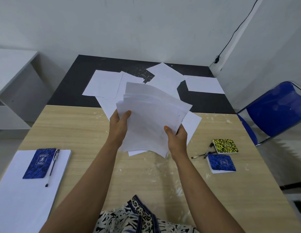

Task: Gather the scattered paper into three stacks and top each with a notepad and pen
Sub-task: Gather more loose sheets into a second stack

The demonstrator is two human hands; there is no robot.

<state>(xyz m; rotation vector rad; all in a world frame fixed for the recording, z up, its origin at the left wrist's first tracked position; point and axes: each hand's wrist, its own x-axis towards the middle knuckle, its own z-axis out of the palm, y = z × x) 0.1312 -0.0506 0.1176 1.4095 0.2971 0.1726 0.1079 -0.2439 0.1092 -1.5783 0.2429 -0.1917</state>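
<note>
- The left hand [119, 126] and the right hand [177, 137] each have a grip on the held sheaf of paper [151, 118], thumbs on top and fingers underneath, so both are clasped on the paper, one at each lower side.
- The sheaf is lifted above the middle of the table [89, 132], and its sheets are fanned and offset, not yet squared.
- To do this step well, I would loosen both grips a little, tap the lower edge on the table until the edges line up, then lay it flat well apart from the finished stack [28, 190] at the near left.
- That finished stack already carries a blue notepad [39, 163] with a pen [53, 167] lying just beside it on the paper, so one of three looks done.
- More loose sheets [104, 84] lie scattered at the far end, overlapping one another; they probably belong partly to this pile and partly to the third.
- The paper is plain white, thin and floppy; it bows where held, so too hard a pinch may crease it.
- At the right wait a yellow notepad [225, 146] and a second blue notepad [222, 163], with what appear to be pens [205, 153] between them, though that spot is too small to be sure.
</note>
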